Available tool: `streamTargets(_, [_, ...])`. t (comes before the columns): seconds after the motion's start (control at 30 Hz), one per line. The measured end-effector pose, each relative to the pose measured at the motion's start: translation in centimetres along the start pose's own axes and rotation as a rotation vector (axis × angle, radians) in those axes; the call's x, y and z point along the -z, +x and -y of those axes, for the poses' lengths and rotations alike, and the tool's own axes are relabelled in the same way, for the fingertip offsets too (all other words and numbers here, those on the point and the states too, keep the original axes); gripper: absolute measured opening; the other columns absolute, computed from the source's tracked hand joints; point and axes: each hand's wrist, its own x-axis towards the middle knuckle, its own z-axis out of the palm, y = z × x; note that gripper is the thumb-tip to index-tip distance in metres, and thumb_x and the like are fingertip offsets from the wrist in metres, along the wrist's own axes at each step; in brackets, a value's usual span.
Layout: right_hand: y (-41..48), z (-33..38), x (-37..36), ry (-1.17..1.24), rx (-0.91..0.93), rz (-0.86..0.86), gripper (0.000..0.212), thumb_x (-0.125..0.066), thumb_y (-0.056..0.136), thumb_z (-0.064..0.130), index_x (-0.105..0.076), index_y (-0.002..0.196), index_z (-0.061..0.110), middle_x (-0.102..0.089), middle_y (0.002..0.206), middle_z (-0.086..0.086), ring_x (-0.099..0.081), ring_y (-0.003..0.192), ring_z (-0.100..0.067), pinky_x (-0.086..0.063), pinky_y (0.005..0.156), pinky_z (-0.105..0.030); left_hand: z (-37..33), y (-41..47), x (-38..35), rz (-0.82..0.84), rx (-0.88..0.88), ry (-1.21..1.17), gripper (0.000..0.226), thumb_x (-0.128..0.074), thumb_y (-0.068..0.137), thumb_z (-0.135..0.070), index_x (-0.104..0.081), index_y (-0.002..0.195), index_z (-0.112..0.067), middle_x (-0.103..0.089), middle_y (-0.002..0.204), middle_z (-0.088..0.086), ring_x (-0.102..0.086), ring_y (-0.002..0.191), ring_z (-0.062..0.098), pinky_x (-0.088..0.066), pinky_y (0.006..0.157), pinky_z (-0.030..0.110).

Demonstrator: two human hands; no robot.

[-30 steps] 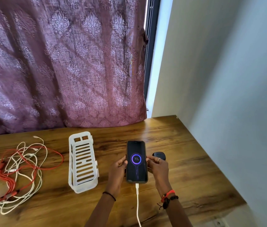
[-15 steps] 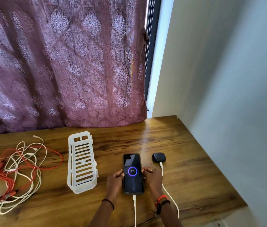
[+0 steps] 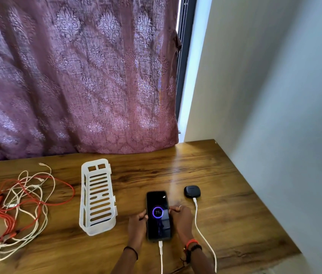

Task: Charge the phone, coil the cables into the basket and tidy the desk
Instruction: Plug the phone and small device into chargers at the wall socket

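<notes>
A black phone [image 3: 158, 214] lies flat on the wooden desk [image 3: 225, 214], its screen lit with a ring and 77%. A white cable [image 3: 161, 256] is plugged into its near end. My left hand [image 3: 137, 224] grips the phone's left edge and my right hand [image 3: 182, 216] grips its right edge. A white slotted plastic basket [image 3: 97, 196] stands left of the phone, with nothing in it. Further left lies a tangle of red and white cables [image 3: 18, 210].
A small black earbud case [image 3: 192, 191] sits right of the phone with a second white cable [image 3: 201, 232] plugged in, running to the near edge. A purple curtain [image 3: 77, 76] hangs behind the desk. A pale wall [image 3: 274, 115] bounds the right side.
The phone has come down from tilted in the air to flat on the desk, nearer me. Both hands stayed on its edges. The earbud case's cable has come into view.
</notes>
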Motion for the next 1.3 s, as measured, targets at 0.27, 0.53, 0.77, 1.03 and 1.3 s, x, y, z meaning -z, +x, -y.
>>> streamTargets(0.27, [0.6, -0.6, 0.1, -0.026, -0.006, 0.047, 0.019, -0.061, 0.083, 0.004, -0.074, 0.076, 0.017, -0.072, 0.076, -0.007, -0.067, 0.074, -0.02, -0.056, 0.075, -0.037, -0.2, -0.3, -0.6, -0.064, -0.056, 0.1, 0.035, -0.051, 0.092, -0.005, -0.054, 0.127, -0.001, -0.058, 0.129, 0.015, -0.055, 0.118, 0.026, -0.042, 0.094, 0.028])
streamTargets(0.53, [2.0, 0.6, 2.6, 0.102, -0.019, 0.046, 0.021, -0.06, 0.085, 0.002, -0.073, 0.077, 0.015, -0.067, 0.066, 0.001, -0.062, 0.063, -0.014, -0.055, 0.066, -0.026, -2.2, -0.3, -0.7, -0.153, -0.182, -0.012, 0.03, -0.05, 0.094, -0.016, -0.053, 0.124, -0.015, -0.046, 0.12, 0.002, -0.05, 0.096, 0.012, -0.042, 0.068, 0.016])
streamTargets(0.77, [5.1, 1.3, 6.4, 0.191, -0.013, -0.105, 0.016, -0.06, 0.084, 0.007, -0.07, 0.072, 0.011, -0.068, 0.067, -0.008, -0.063, 0.062, -0.019, -0.055, 0.063, -0.035, -6.2, 0.0, -5.8, -0.072, -0.461, 0.205, 0.026, -0.043, 0.095, -0.008, -0.06, 0.114, -0.013, -0.047, 0.114, -0.002, -0.046, 0.111, 0.013, -0.034, 0.092, 0.018])
streamTargets(1.03, [8.0, -0.5, 8.3, -0.073, 0.005, -0.059, 0.033, -0.053, 0.08, -0.006, -0.061, 0.108, 0.011, -0.065, 0.099, -0.008, -0.061, 0.09, -0.019, -0.047, 0.069, -0.02, -7.7, 2.2, -10.8, 0.178, -0.608, 0.739, 0.058, -0.043, 0.091, -0.002, -0.025, 0.145, -0.012, -0.031, 0.139, 0.007, -0.032, 0.129, 0.024, -0.029, 0.107, 0.029])
streamTargets(1.3, [9.9, -1.7, 8.2, -0.307, 0.077, 0.085, 0.058, -0.055, 0.073, -0.001, -0.054, 0.127, 0.022, -0.062, 0.109, -0.013, -0.057, 0.105, -0.024, -0.045, 0.085, -0.024, -8.9, 4.0, -12.1, 0.299, -0.573, 0.875, 0.042, -0.052, 0.087, -0.014, -0.045, 0.129, -0.016, -0.039, 0.129, 0.008, -0.037, 0.121, 0.024, -0.035, 0.092, 0.027])
